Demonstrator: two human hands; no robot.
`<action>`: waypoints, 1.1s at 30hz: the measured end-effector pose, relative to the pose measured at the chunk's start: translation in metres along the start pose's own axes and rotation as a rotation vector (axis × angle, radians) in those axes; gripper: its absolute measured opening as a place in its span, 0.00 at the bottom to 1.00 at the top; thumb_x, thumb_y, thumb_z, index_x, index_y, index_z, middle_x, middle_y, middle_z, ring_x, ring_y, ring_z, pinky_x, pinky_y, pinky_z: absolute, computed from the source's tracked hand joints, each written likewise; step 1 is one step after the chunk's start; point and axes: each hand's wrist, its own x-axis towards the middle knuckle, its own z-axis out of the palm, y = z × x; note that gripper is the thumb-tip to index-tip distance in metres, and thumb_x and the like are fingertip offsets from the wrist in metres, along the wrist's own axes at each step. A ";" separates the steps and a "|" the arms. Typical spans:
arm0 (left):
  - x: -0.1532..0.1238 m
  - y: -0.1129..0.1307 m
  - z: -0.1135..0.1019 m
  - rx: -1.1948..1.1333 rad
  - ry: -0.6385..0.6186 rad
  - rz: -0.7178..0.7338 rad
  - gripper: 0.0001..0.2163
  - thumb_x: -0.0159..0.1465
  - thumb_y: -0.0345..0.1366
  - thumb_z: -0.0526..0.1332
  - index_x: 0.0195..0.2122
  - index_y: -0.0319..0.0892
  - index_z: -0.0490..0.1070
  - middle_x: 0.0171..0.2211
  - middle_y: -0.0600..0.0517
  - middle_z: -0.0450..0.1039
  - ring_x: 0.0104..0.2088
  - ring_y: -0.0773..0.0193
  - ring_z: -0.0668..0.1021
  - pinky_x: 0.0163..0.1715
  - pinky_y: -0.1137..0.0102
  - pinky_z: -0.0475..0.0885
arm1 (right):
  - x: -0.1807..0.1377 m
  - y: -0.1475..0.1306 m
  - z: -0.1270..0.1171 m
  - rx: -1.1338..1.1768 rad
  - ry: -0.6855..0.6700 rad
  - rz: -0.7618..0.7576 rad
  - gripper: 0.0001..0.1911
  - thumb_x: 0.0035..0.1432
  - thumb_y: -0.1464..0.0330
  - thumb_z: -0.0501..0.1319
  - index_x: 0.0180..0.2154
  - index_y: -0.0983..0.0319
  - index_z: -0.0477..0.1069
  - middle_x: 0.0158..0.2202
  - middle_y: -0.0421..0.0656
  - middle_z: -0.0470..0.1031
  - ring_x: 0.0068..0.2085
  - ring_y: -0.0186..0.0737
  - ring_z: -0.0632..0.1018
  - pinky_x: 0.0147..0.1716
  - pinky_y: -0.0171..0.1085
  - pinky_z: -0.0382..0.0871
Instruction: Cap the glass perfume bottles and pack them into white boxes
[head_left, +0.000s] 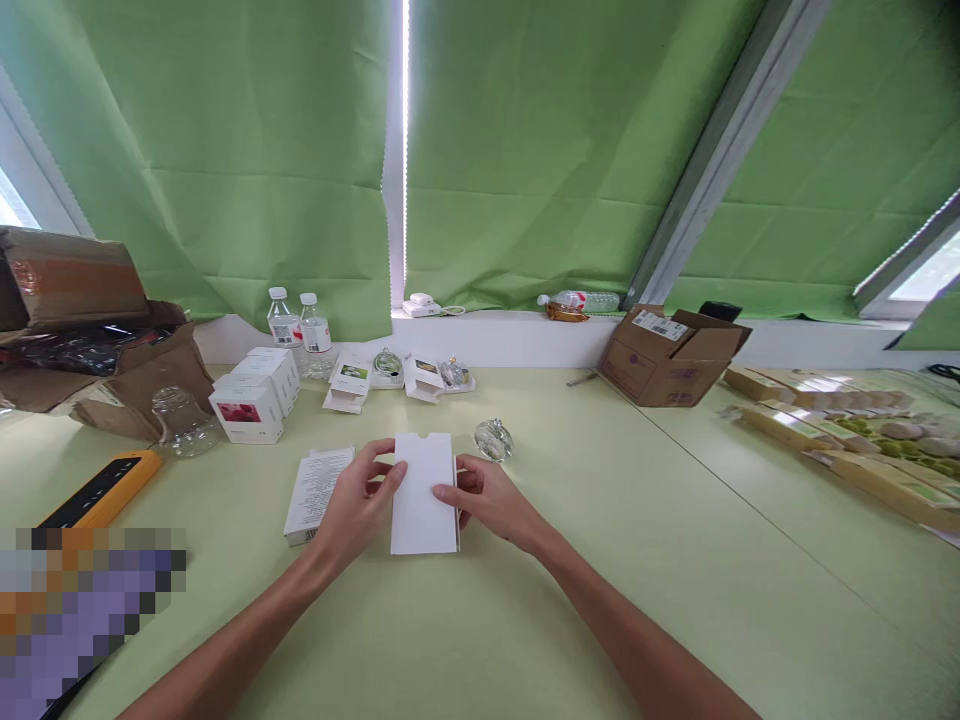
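A flat white cardboard box [422, 500], with a small notch in its top edge, is held upright in front of me. My left hand [360, 495] grips its left edge between thumb and fingers. From the right side, my right hand [487, 495] pinches the same box, thumb across its face and fingers behind. Left of it, partly covered by my left hand, lies a white printed box [321, 482] with small black text. A clear, shiny glass-like piece [493, 440] stands just beyond my right hand; its kind I cannot make out.
Small white boxes [246, 412], two water bottles [316, 335] and a clear glass vessel [184, 430] stand at left, near an orange power strip [105, 490]. Opened small cartons [351, 372] lie at the back. A cardboard box [652, 360] and long trays [862, 470] are at right.
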 end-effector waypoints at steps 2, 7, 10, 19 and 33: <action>0.002 -0.001 -0.003 0.122 0.041 0.026 0.15 0.65 0.47 0.55 0.49 0.46 0.65 0.47 0.47 0.73 0.43 0.57 0.77 0.33 0.67 0.74 | 0.001 0.001 0.000 -0.009 0.011 0.000 0.23 0.53 0.53 0.64 0.45 0.62 0.69 0.38 0.47 0.79 0.36 0.43 0.79 0.28 0.37 0.74; 0.010 -0.012 -0.013 0.627 0.177 0.210 0.16 0.67 0.45 0.51 0.53 0.47 0.63 0.56 0.46 0.65 0.56 0.52 0.68 0.51 0.58 0.67 | 0.004 0.005 -0.003 -0.016 0.054 0.014 0.21 0.54 0.54 0.64 0.44 0.61 0.70 0.38 0.47 0.79 0.37 0.43 0.79 0.29 0.38 0.75; 0.014 -0.026 -0.019 0.873 0.193 0.251 0.19 0.67 0.45 0.50 0.56 0.42 0.62 0.58 0.42 0.63 0.60 0.49 0.63 0.57 0.54 0.60 | 0.003 0.004 -0.004 -0.022 0.079 0.017 0.21 0.54 0.54 0.63 0.44 0.61 0.70 0.38 0.46 0.79 0.37 0.43 0.79 0.31 0.38 0.75; 0.015 -0.051 -0.026 1.188 0.101 0.083 0.25 0.64 0.50 0.51 0.55 0.36 0.64 0.55 0.35 0.66 0.58 0.42 0.65 0.57 0.47 0.52 | 0.003 0.007 -0.005 -0.035 0.060 0.016 0.20 0.55 0.55 0.64 0.44 0.61 0.70 0.38 0.46 0.79 0.37 0.42 0.79 0.31 0.38 0.75; 0.027 -0.049 -0.041 1.104 0.075 -0.141 0.27 0.64 0.55 0.45 0.53 0.42 0.66 0.56 0.42 0.67 0.60 0.46 0.63 0.53 0.54 0.61 | 0.001 0.003 -0.004 -0.033 0.055 0.003 0.19 0.55 0.56 0.63 0.44 0.61 0.70 0.39 0.45 0.80 0.39 0.43 0.79 0.32 0.38 0.75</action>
